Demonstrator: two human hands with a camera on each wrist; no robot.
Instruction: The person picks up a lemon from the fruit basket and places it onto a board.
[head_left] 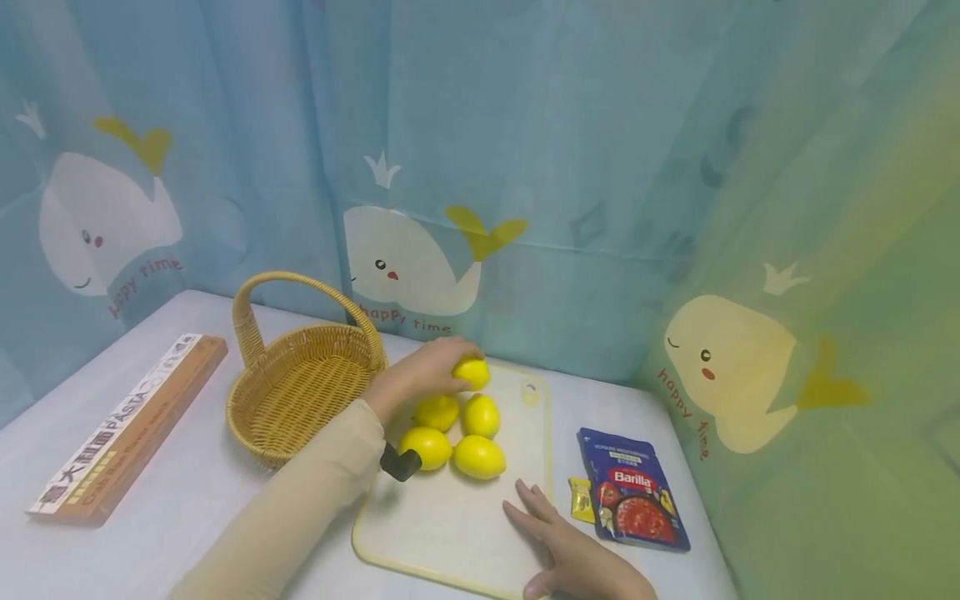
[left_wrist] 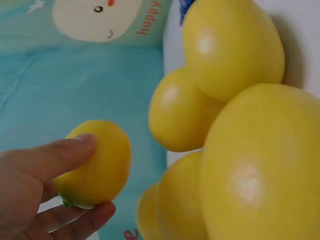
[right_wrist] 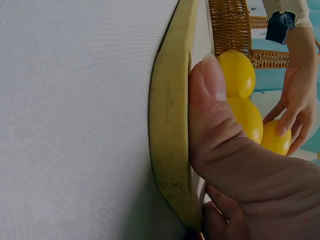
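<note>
My left hand (head_left: 431, 367) grips a yellow lemon (head_left: 472, 374) over the far end of the white cutting board (head_left: 442, 529). In the left wrist view, thumb and fingers wrap that lemon (left_wrist: 100, 165), whose green stem tip points down. Several more lemons (head_left: 480, 457) sit clustered on the board just nearer than this hand. My right hand (head_left: 573, 550) rests at the board's near right corner, fingers spread and relaxed. Seen from the right wrist, its thumb (right_wrist: 215, 115) lies on the board's face beside the yellow rim (right_wrist: 170, 110).
An empty wicker basket (head_left: 255, 417) with a tall handle stands left of the board. Farther left lies a long pasta box (head_left: 131, 429). To the right are a blue Barilla sauce pouch (head_left: 633, 492) and a small yellow packet (head_left: 581, 498). A whale-print curtain (head_left: 585, 167) hangs behind the table.
</note>
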